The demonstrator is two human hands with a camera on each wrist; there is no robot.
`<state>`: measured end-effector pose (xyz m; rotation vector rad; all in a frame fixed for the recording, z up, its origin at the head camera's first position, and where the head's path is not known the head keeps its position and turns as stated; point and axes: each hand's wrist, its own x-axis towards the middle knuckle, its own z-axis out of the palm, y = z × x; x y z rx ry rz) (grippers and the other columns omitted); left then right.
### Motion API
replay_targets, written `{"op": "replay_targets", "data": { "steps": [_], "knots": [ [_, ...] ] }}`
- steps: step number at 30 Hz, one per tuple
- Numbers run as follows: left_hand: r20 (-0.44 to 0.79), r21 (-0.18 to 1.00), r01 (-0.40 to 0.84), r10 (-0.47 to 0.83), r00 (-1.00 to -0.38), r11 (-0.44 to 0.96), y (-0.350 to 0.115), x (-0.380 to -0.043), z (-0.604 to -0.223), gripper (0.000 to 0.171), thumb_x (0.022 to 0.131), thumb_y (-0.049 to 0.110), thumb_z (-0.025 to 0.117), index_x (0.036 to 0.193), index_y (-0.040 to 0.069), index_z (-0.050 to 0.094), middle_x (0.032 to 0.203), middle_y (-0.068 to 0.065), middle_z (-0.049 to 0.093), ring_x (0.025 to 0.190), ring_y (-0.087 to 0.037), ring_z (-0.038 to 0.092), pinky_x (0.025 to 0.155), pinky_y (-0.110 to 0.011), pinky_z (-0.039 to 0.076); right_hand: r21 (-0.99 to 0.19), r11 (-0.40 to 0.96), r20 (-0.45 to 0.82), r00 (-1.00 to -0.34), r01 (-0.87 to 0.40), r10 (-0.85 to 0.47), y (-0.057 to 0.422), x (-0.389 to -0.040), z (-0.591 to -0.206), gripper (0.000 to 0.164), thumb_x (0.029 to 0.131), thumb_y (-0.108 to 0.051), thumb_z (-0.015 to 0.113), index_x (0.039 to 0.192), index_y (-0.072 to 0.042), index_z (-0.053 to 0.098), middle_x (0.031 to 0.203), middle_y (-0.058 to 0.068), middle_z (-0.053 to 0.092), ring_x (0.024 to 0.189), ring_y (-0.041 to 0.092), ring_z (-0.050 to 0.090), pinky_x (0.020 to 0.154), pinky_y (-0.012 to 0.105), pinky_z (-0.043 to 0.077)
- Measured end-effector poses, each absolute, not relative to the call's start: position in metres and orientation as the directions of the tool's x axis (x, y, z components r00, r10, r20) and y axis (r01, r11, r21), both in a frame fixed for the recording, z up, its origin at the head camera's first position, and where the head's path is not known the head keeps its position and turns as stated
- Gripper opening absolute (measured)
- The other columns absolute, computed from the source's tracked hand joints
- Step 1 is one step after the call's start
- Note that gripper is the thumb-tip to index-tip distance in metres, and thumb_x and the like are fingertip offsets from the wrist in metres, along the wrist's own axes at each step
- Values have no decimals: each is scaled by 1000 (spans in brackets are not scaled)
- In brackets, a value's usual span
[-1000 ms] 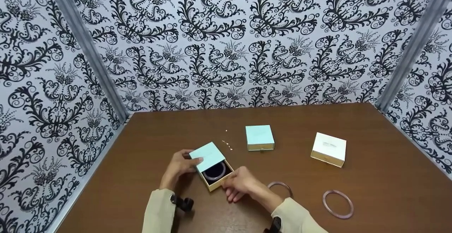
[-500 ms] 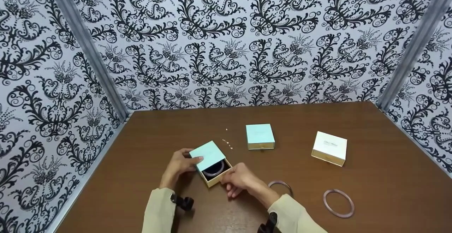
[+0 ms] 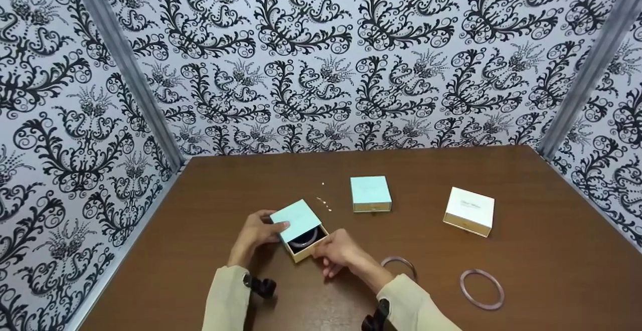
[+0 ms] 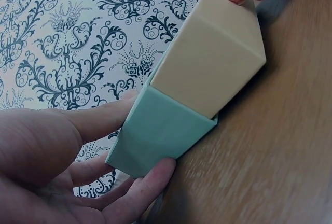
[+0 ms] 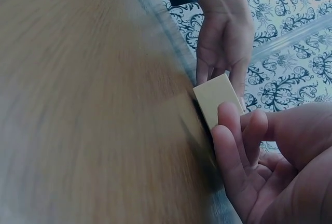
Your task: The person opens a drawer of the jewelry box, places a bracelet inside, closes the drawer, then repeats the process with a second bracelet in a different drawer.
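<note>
In the head view a mint-green bangle box (image 3: 299, 218) stands partly open, its cream-sided drawer (image 3: 306, 254) sticking out toward the front right. A purplish bangle (image 3: 307, 239) lies inside on dark lining, its far part hidden beneath the sleeve. My left hand (image 3: 258, 233) grips the mint sleeve, thumb on top; the left wrist view shows fingers on the sleeve's side (image 4: 161, 130). At the drawer's front, my right hand (image 3: 343, 251) has its thumb and forefinger tips together on the front edge. Its other fingers (image 5: 228, 146) curl loosely beside the drawer in the right wrist view.
A second mint box (image 3: 370, 193) and a white box (image 3: 469, 211) sit closed toward the back and right. Two bangles lie on the brown table: one (image 3: 401, 260) by my right forearm, another (image 3: 482, 289) farther right. Small pale bits (image 3: 325, 202) lie behind the held box.
The drawer has slid farther into the mint sleeve, so less of the bangle shows. My right hand has moved away from me with the drawer front; my left hand stays put.
</note>
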<state>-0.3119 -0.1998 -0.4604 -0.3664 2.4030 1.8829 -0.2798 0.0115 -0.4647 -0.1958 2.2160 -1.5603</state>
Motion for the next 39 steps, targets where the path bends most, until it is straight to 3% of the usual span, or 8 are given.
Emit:
{"op": "replay_targets", "data": {
  "steps": [39],
  "knots": [
    [-222,937,-252,-146,-964,241,-201,-313,-461,59,73,13,77,123,-2,49,120,-25,48,77,-20,62,69,-36,56,-939,325,-202,-949,117,-241,-8,-289,-473,13,81,-10,63,82,1,69,43,-2,46,36,13,57,38,29,49]
  ]
}}
